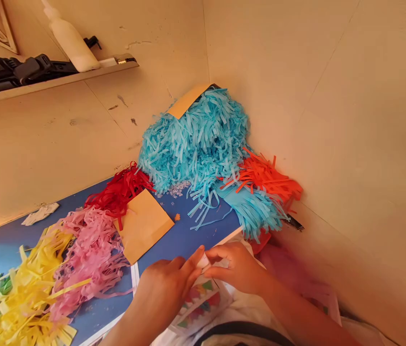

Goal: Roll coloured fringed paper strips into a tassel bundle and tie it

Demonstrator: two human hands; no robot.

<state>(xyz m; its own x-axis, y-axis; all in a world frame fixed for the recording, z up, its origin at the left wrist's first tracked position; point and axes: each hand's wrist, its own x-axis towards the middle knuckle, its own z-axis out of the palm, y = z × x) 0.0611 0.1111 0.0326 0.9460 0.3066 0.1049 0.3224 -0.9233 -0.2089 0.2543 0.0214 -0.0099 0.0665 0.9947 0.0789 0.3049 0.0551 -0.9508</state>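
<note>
My left hand (166, 286) and my right hand (234, 267) meet above the lap at the table's front edge. Their thumbs and fingers pinch a small white piece (203, 262), which looks like folded paper or tape; the fingers cover part of it. Below the hands lies a white sheet printed with colourful triangles (204, 303), partly hidden by them. A square tan card (147, 226) rests on the table left of the hands. Just beyond the right hand, blue fringed tissue paper (256, 209) hangs over the table edge.
On the blue table (188, 238), a large blue fringed pile (199, 139) fills the corner. Red (118, 192), pink (89, 254), yellow (30, 298) and orange-red fringes (267, 178) lie around. A shelf (58, 82) above holds a white bottle (73, 43) and black items.
</note>
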